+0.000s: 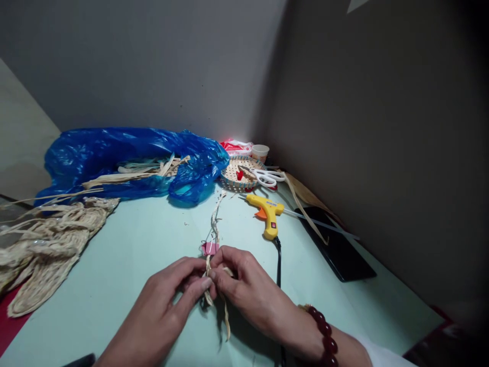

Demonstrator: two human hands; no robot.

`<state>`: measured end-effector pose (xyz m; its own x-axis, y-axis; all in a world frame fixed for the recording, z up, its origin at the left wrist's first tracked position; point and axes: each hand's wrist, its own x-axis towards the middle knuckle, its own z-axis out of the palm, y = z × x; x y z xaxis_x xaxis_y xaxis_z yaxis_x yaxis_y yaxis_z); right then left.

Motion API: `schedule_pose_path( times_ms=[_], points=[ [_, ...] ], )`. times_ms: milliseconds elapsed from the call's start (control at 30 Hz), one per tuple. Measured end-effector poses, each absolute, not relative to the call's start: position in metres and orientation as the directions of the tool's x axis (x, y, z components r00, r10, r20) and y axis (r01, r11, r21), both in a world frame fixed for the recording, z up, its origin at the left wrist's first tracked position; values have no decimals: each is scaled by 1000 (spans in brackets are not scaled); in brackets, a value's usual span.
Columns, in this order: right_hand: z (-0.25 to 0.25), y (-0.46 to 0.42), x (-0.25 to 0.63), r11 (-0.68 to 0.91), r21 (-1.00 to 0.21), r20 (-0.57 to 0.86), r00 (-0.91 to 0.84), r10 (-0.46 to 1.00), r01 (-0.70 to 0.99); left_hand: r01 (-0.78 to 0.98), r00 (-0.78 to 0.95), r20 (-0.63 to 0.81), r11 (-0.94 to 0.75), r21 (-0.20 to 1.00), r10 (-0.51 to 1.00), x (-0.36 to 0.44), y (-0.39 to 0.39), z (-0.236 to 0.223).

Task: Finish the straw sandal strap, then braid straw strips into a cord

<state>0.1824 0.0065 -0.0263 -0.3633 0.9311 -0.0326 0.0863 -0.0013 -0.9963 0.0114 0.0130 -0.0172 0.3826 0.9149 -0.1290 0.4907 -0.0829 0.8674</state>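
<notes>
Both my hands meet low in the middle of the view, pinching pale straw-like strands (226, 321). My left hand (173, 290) holds them between thumb and fingers, and my right hand (242, 280), with a dark red bead bracelet on its wrist, grips them from the other side. Just beyond my fingertips a pink binder clip (210, 248) is clamped on the strands. From the clip a thin braided length (216, 214) runs away from me over the table. My fingers partly hide where the strands cross.
A yellow glue gun (269, 211) lies to the right, its black cord running toward me. Beyond it are white-handled scissors (267, 177) on a woven basket (229, 181), and a paper cup (260, 152). A black tablet-like slab (340, 255), blue plastic bag (95, 148) and woven straw pieces (57, 255) flank the workspace.
</notes>
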Motion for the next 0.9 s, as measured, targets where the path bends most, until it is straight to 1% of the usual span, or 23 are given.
schedule_pose_path(
  times_ms=[67, 133, 200, 300, 367, 467, 533, 600, 700, 767, 900],
  points=[
    [-27, 6, 183, 3, -998, -24, -391, 920, 70, 318, 480, -253, 102, 942, 840, 16, 19, -19],
    [-27, 5, 184, 36, -991, -17, -398, 917, 126, 207, 560, -290, 208, 956, 776, 18, 23, -22],
    [-27, 6, 185, 101, -958, -7, -377, 926, 268, 194, 569, -307, 238, 951, 763, 16, 25, -24],
    [-24, 6, 187, 178, -883, 2, -374, 927, 435, 261, 535, -361, 257, 930, 763, 13, 26, -24],
    [-22, 6, 187, 202, -850, 1, -381, 924, 487, 270, 506, -363, 257, 928, 782, 12, 25, -24],
    [-19, 4, 188, 205, -825, -5, -370, 929, 526, 280, 449, -299, 186, 942, 842, 15, 24, -26],
    [-16, 1, 188, 210, -808, -4, -360, 933, 551, 353, 441, -254, 94, 931, 861, 17, 23, -26],
    [-15, -1, 188, 219, -763, -9, -349, 937, 609, 460, 439, -231, 4, 888, 868, 19, 23, -25],
    [-16, -4, 187, 282, -632, 16, -351, 936, 722, 559, 434, -216, -74, 826, 874, 18, 23, -26],
    [-18, -4, 187, 349, -526, 64, -373, 926, 775, 561, 441, -214, -82, 824, 872, 18, 24, -28],
    [-19, -2, 189, 427, -368, 108, -418, 902, 826, 497, 384, -244, 23, 868, 890, 21, 24, -31]
  ],
)
